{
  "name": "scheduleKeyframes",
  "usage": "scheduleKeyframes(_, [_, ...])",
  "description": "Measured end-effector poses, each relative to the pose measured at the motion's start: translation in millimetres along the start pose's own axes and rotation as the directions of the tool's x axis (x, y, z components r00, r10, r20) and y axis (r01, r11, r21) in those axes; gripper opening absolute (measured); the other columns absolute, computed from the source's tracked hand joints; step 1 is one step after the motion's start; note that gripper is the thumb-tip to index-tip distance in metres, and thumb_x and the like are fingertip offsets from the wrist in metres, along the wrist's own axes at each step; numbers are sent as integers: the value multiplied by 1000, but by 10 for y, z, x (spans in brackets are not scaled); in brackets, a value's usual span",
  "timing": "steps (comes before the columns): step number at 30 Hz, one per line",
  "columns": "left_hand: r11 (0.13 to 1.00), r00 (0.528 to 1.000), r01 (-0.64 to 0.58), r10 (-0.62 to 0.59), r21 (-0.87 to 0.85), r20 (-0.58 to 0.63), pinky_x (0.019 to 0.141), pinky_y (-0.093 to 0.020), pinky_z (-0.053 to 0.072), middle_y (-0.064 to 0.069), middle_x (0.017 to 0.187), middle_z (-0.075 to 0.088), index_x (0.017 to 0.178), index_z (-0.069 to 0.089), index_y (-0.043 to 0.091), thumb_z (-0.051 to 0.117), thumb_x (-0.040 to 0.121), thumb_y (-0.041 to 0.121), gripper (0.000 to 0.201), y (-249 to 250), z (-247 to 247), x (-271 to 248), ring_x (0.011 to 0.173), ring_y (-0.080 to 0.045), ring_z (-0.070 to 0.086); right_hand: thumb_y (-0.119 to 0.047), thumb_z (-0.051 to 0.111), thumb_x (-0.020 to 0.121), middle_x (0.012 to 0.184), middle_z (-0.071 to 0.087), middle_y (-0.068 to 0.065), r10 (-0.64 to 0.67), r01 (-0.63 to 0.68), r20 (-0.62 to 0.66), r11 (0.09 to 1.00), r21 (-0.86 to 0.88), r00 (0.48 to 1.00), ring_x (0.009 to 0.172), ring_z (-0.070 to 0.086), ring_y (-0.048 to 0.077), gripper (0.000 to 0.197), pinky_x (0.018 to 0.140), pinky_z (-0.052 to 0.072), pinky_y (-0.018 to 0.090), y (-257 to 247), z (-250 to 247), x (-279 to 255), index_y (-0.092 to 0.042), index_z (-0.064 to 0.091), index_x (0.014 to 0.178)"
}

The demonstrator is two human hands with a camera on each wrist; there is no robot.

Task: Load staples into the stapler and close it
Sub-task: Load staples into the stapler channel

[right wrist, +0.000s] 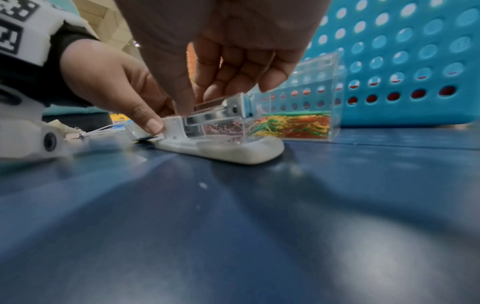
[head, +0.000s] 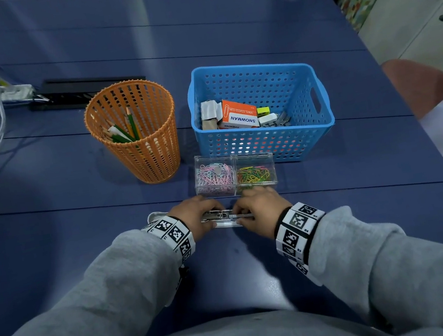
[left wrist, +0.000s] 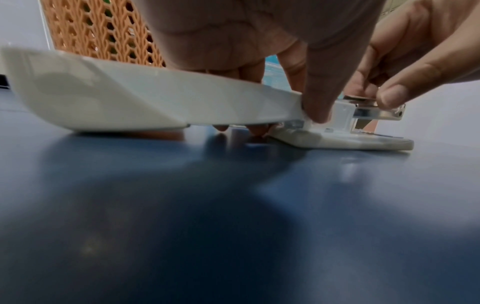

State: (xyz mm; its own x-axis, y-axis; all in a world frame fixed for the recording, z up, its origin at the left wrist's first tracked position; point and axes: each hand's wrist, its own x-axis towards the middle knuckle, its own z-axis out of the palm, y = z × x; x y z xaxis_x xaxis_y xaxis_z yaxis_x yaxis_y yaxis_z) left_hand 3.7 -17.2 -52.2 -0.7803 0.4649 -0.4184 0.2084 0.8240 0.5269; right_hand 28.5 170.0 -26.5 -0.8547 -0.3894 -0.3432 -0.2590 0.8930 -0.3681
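Table [head: 45, 178] blue, stapler [left wrist: 103, 98] flat near the front edge, cover swung fully back. Stiff plastic shell, light, probably slides on this top. Left hand [head: 193, 217] pins it at the hinge, thumb and fingers clamped. Right hand [head: 260, 208] pinches staple strip [right wrist: 210, 102] over the metal channel. Strip brittle: hold by sides.

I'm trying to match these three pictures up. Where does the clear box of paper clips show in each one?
Head: the clear box sits centre, just beyond both hands, in front of the blue basket.
Left wrist: not recognisable; hands hide that area.
Right wrist: right of centre, behind the stapler.
Shared landmark: the stapler.
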Motion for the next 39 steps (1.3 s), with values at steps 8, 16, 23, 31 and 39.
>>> scheduleKeyframes(8, [1000,1000,-11,11,19,3,99,-47,44,-4,114,57,115,55,34,63,80,27,37,-16,7,20,110,-24,53,-15,52,87,92,56,9,-61,54,50,991,124,997,104,51,32,29,94,40,39,11,-63,41,-25,63,112])
scheduleKeyframes(16, [985,998,-56,57,163,-1,102,-43,40,0,124,59,116,55,38,61,81,28,37,5,-43,25,117,-25,50,-14,56,79,108,53,11,-137,197,352,970,-141,926,108,45,28,51,93,43,40,40,-353,123,-35,50,125])
scheduleKeyframes(23, [960,995,-83,66,266,70,116,-49,12,8,123,60,116,55,40,59,81,26,38,31,-89,42,125,-19,44,-24,65,76,115,47,10,-164,278,419,934,-226,893,112,43,28,58,93,40,37,106,-363,112,-40,44,128])
scheduleKeyframes(31, [961,993,-85,60,264,103,118,-47,5,7,123,60,117,54,42,58,84,25,38,79,-121,28,126,-19,43,-30,63,79,114,51,11,-237,338,397,918,-207,887,110,46,28,51,94,40,38,89,-331,84,-36,47,127])
scheduleKeyframes(39, [962,993,-94,74,258,88,117,-46,7,9,122,61,116,55,41,59,83,24,38,78,-120,27,125,-18,44,-30,67,77,115,52,12,-247,342,404,922,-181,881,110,46,29,53,95,40,38,65,-319,85,-32,49,126])
